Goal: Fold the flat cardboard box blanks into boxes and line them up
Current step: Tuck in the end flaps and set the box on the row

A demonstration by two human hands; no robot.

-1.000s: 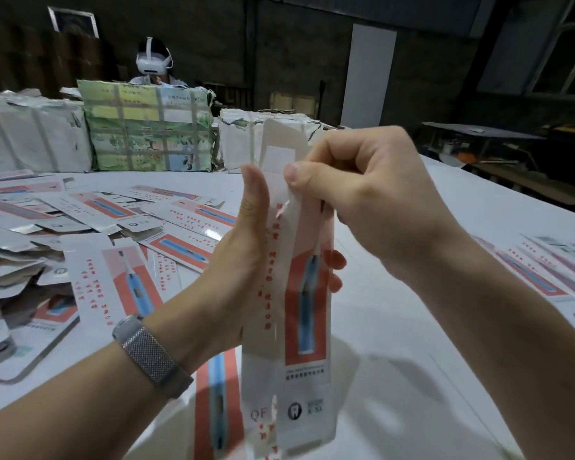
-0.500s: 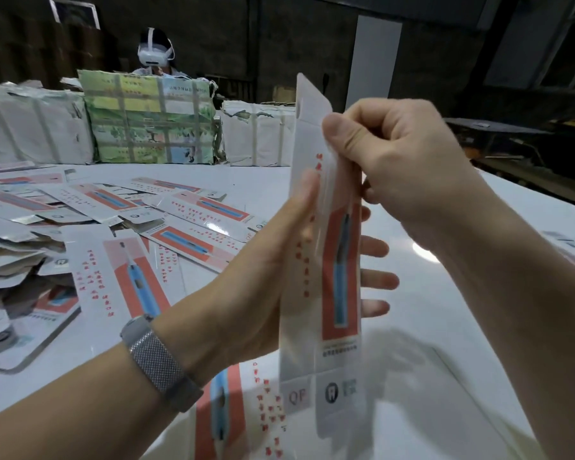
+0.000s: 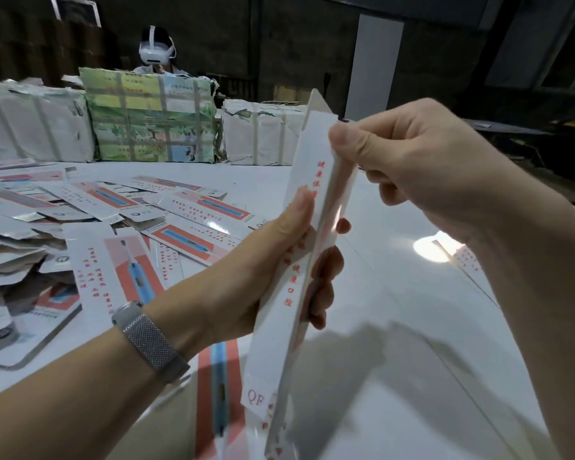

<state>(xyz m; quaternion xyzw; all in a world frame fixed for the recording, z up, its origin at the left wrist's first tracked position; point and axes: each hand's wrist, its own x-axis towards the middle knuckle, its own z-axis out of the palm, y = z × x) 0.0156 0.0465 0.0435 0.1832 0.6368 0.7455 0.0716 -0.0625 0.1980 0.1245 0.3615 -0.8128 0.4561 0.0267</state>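
Turning edge-on toward the camera, the box blank [image 3: 299, 260] is now showing its narrow side panel with the red lettering, where half a second ago its broad face with the blue-and-red print was facing the viewer; a second ago it was hanging lower and flatter, so the piece is being rotated and lifted while its panels are being squeezed out of flat; I am judging this to mean the sleeve is being popped open into a tube, an early step for this one box, with the end flaps not yet tucked.

Gripping the blank around its middle, the left hand [image 3: 263, 270] is reaching in from 7 o'clock with a mesh-band watch [image 3: 150, 340] on the wrist; its thumb is pressing along the near panel and its fingers are curling round the far side, their tips peeking out at the right edge. Coming in from 4 o'clock, the right hand [image 3: 412, 167] is pinching the upper end of the blank between thumb and curled fingers, its knuckles rising toward 12 o'clock.

Tilting slightly with its top toward 1 o'clock, the blank is being held in the air at centre frame above the white table [image 3: 395, 327], apart from its surface; more flat blanks [image 3: 186, 220] are lying scattered at 9 to 10 o'clock, and wrapped bundles [image 3: 146, 117] are sitting at 11 o'clock; no finished boxes are showing in a line yet.
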